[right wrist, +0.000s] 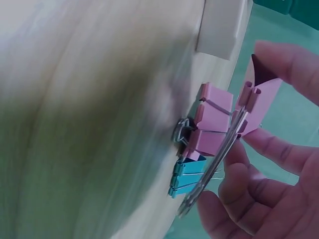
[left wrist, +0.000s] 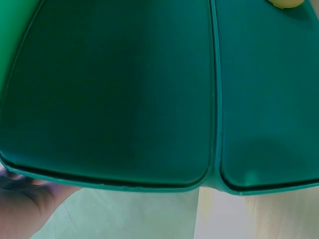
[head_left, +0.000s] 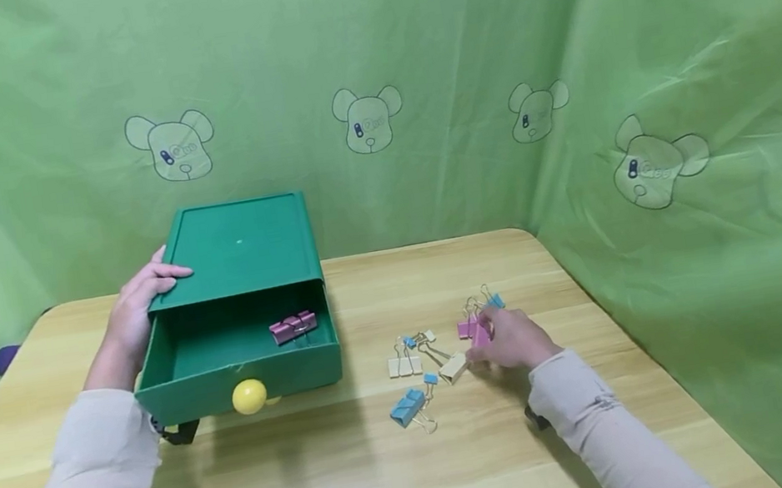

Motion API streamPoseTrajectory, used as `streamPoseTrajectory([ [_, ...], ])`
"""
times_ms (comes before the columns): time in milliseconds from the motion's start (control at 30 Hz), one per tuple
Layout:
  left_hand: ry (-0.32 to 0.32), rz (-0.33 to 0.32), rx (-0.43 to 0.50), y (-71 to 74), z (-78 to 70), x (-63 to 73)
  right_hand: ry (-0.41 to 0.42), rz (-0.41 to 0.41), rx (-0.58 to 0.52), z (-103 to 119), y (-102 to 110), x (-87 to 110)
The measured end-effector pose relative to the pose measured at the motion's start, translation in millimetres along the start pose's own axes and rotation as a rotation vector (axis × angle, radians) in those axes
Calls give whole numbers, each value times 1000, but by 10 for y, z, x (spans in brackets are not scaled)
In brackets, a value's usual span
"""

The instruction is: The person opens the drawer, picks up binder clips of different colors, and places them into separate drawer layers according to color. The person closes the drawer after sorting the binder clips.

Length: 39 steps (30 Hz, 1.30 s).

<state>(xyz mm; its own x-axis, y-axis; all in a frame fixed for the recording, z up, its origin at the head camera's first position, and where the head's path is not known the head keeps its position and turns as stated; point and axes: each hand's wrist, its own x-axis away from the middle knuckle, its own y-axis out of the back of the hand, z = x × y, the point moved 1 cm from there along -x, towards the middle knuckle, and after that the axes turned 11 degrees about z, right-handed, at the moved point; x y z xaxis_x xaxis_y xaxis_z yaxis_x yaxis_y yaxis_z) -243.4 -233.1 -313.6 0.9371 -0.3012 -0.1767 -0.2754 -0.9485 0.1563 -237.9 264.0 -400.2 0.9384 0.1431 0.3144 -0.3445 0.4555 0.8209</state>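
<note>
Table (head_left: 470,468) w/ woodgrain, green bear-print drape (head_left: 431,35), L grip (head_left: 135,309) relaxed on box (head_left: 248,248), R grip (head_left: 516,338) pinching pink clip (right wrist: 263,103)

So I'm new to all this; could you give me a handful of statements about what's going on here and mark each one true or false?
1. The right-hand grip holds a pink binder clip. True.
2. A dark pink clip lies inside the drawer. True.
3. The drawer is pushed fully shut. False: it stands pulled open.
4. The drawer's round knob is blue. False: it is yellow.
5. The left-hand grip rests against the green box that houses the drawer. True.
6. Every clip on the table is blue. False: cream clips lie there too.
</note>
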Motion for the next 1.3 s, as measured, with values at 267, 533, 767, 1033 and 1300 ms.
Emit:
streamPoseTrajectory([
  [267,-13,-6,-4,17,15,-1,31,-45,17,61,31,8],
  [533,-4,-5,-5,9,9,3,81,-88,24,169,55,19],
  [767,-11,0,18,13,33,-29,94,-101,45,299,93,65],
  [1033,-3,-8,13,10,21,-1,102,-110,65,420,128,92],
  [1300,-4,-2,15,4,14,8,124,-112,64,511,154,122],
])
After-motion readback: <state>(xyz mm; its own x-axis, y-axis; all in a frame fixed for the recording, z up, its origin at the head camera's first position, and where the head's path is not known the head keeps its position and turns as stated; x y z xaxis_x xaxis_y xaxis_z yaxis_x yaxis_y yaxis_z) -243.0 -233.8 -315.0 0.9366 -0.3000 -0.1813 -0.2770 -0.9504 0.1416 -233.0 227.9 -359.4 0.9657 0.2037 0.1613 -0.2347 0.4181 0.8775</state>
